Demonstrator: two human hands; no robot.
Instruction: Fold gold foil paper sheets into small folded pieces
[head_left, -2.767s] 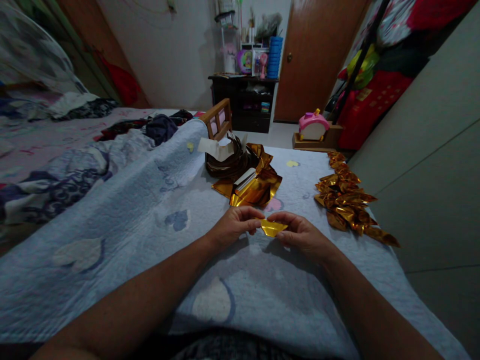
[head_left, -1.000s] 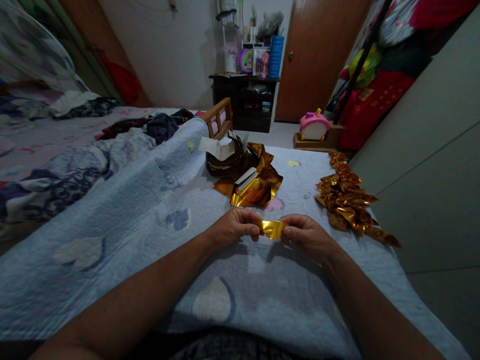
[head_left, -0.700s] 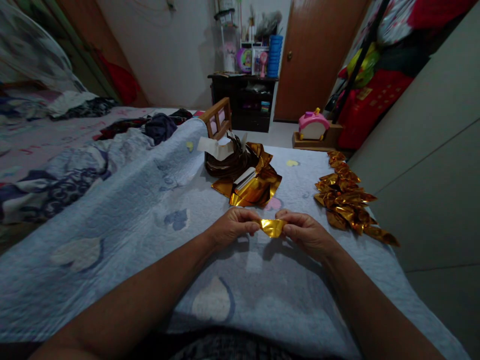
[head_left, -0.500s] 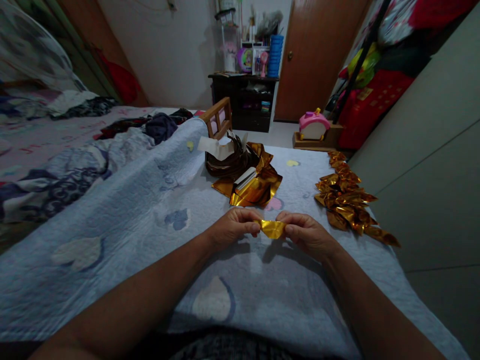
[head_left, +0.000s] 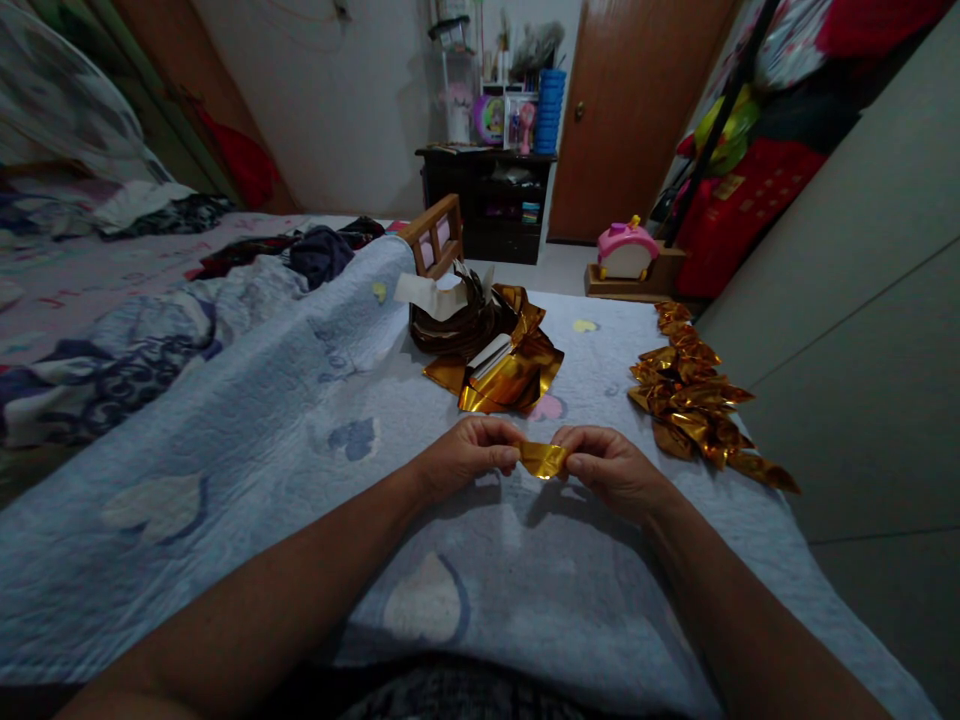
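A small folded piece of gold foil paper (head_left: pixel 544 461) is stretched between my two hands, just above the bedspread (head_left: pixel 480 540). My left hand (head_left: pixel 480 450) pinches its left end between thumb and fingers. At the other end, my right hand (head_left: pixel 606 465) grips it the same way; the fingers cover both tips. Beyond my hands lies a loose heap of gold foil sheets (head_left: pixel 517 375), with a dark stack of paper (head_left: pixel 442 335) behind it. Several folded gold foil pieces (head_left: pixel 697 410) form a pile to the right.
A pale cabinet (head_left: pixel 862 350) rises along the right edge of the bed. At the far end stand a wooden bed rail (head_left: pixel 436 235), a pink toy (head_left: pixel 628 250) and a dark shelf unit (head_left: pixel 487 200). Crumpled clothes and bedding (head_left: pixel 247 290) lie at left.
Almost nothing differs. My right fingers have shifted very slightly left along the foil, which tilts a little differently. The heap and the pile have not moved.
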